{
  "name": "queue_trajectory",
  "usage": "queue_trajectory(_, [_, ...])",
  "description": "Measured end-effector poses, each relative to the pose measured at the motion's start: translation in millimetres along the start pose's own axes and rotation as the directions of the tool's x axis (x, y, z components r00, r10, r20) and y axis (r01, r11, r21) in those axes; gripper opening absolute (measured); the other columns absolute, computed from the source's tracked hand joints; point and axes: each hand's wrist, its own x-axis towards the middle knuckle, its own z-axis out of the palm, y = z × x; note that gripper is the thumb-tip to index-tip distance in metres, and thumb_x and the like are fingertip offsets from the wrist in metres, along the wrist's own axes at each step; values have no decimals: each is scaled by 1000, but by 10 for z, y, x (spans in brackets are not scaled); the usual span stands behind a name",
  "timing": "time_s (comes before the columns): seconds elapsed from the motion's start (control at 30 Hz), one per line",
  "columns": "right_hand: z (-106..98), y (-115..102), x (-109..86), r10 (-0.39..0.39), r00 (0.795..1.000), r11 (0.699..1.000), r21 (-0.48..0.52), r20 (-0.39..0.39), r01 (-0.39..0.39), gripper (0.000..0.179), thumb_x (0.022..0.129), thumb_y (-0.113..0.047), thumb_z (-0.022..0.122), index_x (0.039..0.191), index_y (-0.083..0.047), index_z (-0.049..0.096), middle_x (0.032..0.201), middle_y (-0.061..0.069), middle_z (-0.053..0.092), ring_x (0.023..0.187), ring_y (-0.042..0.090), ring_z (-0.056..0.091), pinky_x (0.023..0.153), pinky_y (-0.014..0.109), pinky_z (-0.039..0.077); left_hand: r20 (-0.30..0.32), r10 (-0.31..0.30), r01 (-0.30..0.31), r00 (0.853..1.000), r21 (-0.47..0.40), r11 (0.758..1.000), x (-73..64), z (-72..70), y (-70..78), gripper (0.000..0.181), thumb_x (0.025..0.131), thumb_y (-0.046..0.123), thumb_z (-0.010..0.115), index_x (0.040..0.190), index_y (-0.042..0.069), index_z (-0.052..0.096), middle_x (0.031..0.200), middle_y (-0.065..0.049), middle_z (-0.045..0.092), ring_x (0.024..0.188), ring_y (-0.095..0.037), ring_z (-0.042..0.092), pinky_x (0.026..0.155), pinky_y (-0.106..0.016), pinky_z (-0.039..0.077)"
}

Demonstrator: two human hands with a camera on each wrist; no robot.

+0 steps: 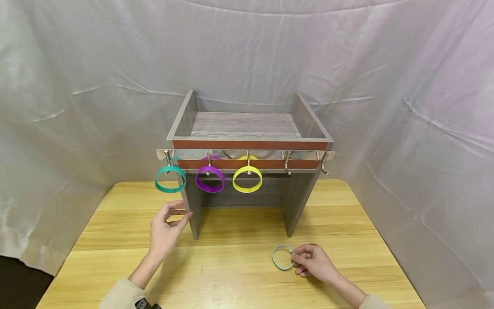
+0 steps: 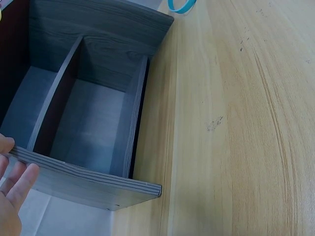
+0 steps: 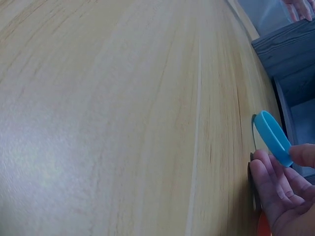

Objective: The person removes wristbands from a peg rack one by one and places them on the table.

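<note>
My right hand [image 1: 314, 262] pinches a light blue wristband [image 3: 269, 141] between thumb and fingers, just above the table in front of the shelf. Under that hand, an orange-red band [image 3: 264, 225] shows only in part. At the grey wooden shelf's left side panel [image 1: 194, 214], my left hand [image 1: 166, 229] grips the front edge, thumb on one face and fingers on the other. A metal hook rail [image 1: 266, 154] runs across the shelf's front. From its hooks hang a teal wristband [image 1: 170, 190], a purple wristband [image 1: 210, 190] and a yellow wristband [image 1: 247, 190].
Two hooks on the right, one of them a bare hook [image 1: 287, 163], carry no band. The shelf stands toward the back of a wooden table [image 1: 231, 279]. Grey cloth [image 1: 247, 56] hangs behind it and at both sides.
</note>
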Motion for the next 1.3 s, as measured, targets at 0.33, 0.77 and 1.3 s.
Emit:
queue_trajectory(0.33, [-39,-23,-23,10,999,1000,2,36,-10,37,104,-16,66,124,16,61,88,11,77,68,9,73,61,25,67,1,-4,4,1000,-3,1000,0,5,6,33,88,-4,81,120,0,70,110,-14,73,91,-13,76,71,-14,65])
queue_trajectory(0.77, [-89,-120,-92,7,999,1000,7,40,-8,41,105,-18,66,126,17,59,94,15,77,73,13,75,65,26,68,-6,-15,15,1000,-1,1000,-1,10,-1,33,89,-6,79,120,1,70,109,5,71,91,-9,75,70,-15,65])
queue_trajectory(1.3, [46,-625,-49,-164,986,986,-10,-12,164,44,106,-16,64,131,19,56,111,33,72,83,16,77,78,31,70,-3,-12,12,1000,-9,1000,-3,5,-1,35,88,-9,79,120,2,70,110,0,72,92,-9,75,71,-14,65])
